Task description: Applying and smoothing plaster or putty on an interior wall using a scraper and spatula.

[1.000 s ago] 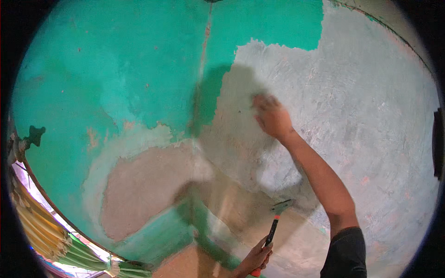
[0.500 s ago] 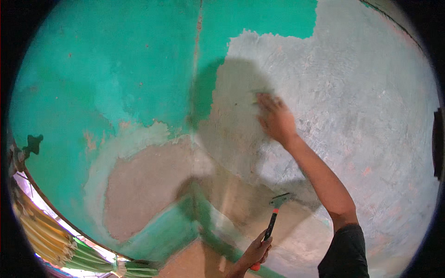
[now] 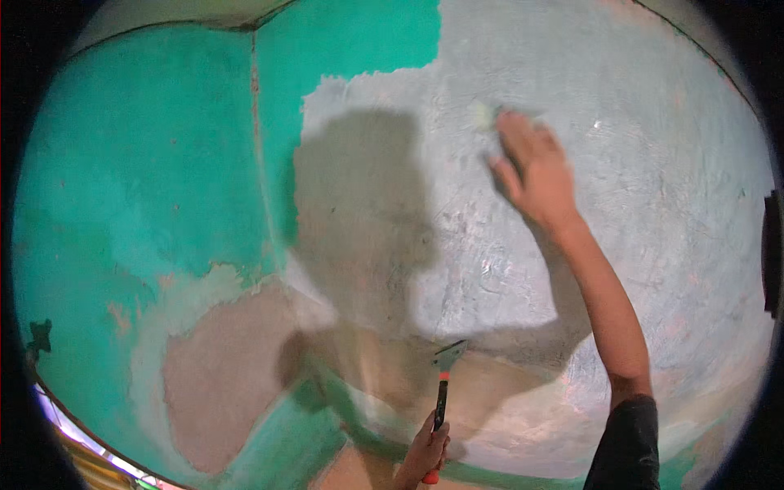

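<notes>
My left hand (image 3: 425, 449) grips the black and orange handle of a wall scraper (image 3: 442, 395). Its metal head points up, low in front of the wall. Higher and to the right, my right hand (image 3: 536, 171) reaches to the grey-white stripped part of the wall (image 3: 653, 212), its fingers forward and its thumb apart. At its fingertips shows a small pale, yellowish thing (image 3: 483, 116), mostly covered by the fingers and smeared by motion, so its kind is unclear.
Green paint (image 3: 163, 163) covers the left wall and the upper corner, with a ragged edge. A bare brownish patch (image 3: 224, 380) lies lower left, above a green band. Yellow cloth (image 3: 98, 465) hangs at the lower left rim. My shadow falls across the middle.
My right hand has moved up and to the right across the wall. The view has turned right and up, showing the ceiling edge. My left hand still holds the scraper.
</notes>
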